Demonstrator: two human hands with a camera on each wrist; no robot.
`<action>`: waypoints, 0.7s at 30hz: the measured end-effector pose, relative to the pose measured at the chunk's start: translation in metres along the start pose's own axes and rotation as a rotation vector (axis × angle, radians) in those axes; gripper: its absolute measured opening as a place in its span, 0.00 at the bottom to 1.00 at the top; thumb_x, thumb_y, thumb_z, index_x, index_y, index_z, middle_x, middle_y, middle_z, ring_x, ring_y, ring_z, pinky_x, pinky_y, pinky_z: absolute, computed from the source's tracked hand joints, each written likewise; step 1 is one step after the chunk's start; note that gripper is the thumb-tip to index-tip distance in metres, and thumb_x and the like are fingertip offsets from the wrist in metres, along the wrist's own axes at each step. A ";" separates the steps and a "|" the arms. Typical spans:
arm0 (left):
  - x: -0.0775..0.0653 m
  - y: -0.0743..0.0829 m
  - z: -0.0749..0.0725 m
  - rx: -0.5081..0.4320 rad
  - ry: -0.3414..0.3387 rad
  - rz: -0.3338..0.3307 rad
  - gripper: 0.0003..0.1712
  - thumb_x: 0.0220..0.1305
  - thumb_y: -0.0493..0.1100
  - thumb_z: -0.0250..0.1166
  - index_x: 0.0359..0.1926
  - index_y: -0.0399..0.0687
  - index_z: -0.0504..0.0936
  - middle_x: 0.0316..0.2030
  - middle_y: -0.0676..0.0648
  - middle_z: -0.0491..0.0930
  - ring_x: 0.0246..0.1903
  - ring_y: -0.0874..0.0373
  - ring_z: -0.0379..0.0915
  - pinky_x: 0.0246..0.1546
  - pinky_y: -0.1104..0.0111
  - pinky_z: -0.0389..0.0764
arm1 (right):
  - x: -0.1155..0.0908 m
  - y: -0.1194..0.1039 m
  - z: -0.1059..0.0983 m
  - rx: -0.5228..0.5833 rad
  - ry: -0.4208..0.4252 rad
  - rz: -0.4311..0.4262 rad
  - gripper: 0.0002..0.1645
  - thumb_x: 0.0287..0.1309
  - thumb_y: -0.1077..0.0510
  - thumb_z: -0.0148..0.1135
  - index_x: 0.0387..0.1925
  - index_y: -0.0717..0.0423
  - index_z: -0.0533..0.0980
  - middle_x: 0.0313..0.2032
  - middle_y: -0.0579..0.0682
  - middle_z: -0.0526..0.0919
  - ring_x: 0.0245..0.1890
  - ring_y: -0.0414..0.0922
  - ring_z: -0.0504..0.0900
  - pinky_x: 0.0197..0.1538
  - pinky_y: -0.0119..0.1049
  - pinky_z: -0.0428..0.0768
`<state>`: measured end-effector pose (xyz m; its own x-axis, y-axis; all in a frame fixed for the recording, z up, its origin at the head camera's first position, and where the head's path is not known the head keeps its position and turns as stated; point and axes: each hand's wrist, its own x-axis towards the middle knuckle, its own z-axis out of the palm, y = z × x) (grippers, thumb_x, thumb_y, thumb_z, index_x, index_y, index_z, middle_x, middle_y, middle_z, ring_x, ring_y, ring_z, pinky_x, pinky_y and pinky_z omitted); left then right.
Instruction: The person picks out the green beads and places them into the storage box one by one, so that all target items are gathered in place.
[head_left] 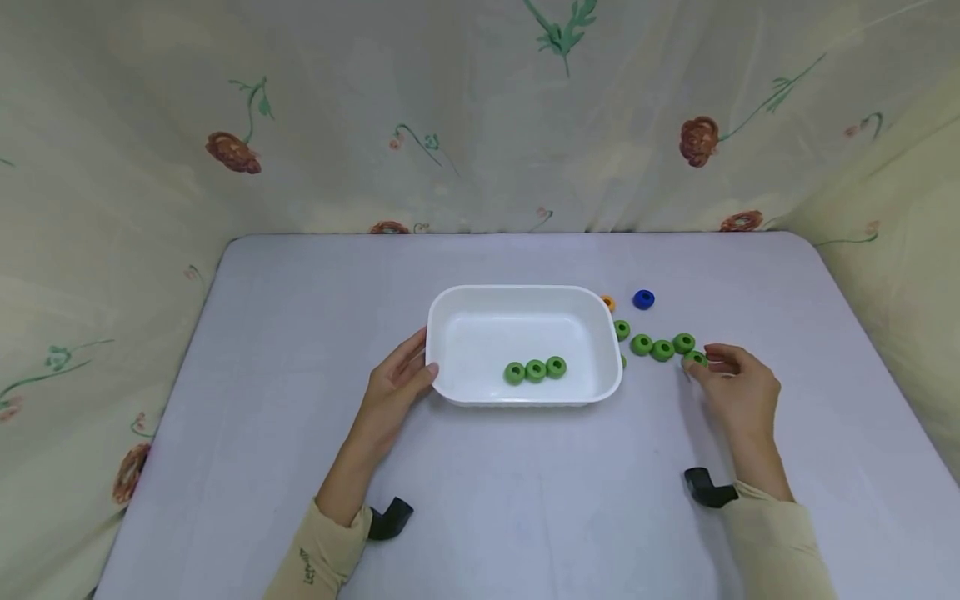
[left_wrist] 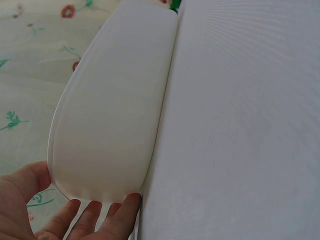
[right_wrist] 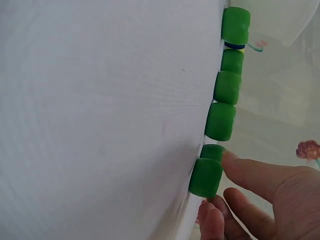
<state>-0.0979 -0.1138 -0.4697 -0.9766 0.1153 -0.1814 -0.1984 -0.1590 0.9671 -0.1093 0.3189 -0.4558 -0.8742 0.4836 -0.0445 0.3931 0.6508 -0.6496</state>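
My left hand (head_left: 396,385) holds a white rectangular tray (head_left: 468,333) by its left end, thumb at the rim and fingers against the outer wall. Inside it, three green beads (head_left: 536,372) lie in a short row. To the right of the tray, my right hand (head_left: 741,390) pinches a green bead (head_left: 697,358) between thumb and fingers at the table surface. In the right wrist view this bead (right_wrist: 206,178) sits beside the thumb, partly covering another green one. Several more green beads (head_left: 662,350) stretch from there toward the tray.
A blue bead (head_left: 643,299) lies behind the green ones. An orange bead (head_left: 608,303) shows partly past the tray's right rim, and another green bead is mostly hidden there. The table (head_left: 315,308) has a pale cloth; a flowered curtain (head_left: 480,117) hangs around it.
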 end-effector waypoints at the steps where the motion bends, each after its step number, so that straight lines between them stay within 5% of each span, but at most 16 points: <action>1: 0.000 0.000 0.000 0.000 -0.001 -0.001 0.35 0.69 0.36 0.63 0.74 0.51 0.65 0.73 0.48 0.66 0.72 0.54 0.66 0.60 0.79 0.79 | 0.000 0.001 0.000 -0.007 -0.006 0.009 0.27 0.59 0.50 0.70 0.59 0.55 0.80 0.53 0.58 0.85 0.29 0.21 0.68 0.32 0.17 0.70; 21: 0.001 -0.001 0.000 0.001 -0.003 -0.006 0.35 0.69 0.36 0.63 0.75 0.50 0.65 0.74 0.46 0.65 0.73 0.53 0.64 0.61 0.79 0.78 | 0.000 0.008 0.013 0.008 0.018 0.055 0.27 0.58 0.53 0.72 0.58 0.58 0.80 0.45 0.55 0.84 0.33 0.29 0.71 0.34 0.18 0.70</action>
<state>-0.0985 -0.1140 -0.4709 -0.9752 0.1196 -0.1864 -0.2040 -0.1572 0.9663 -0.1106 0.3161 -0.4710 -0.8461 0.5287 -0.0668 0.4378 0.6181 -0.6529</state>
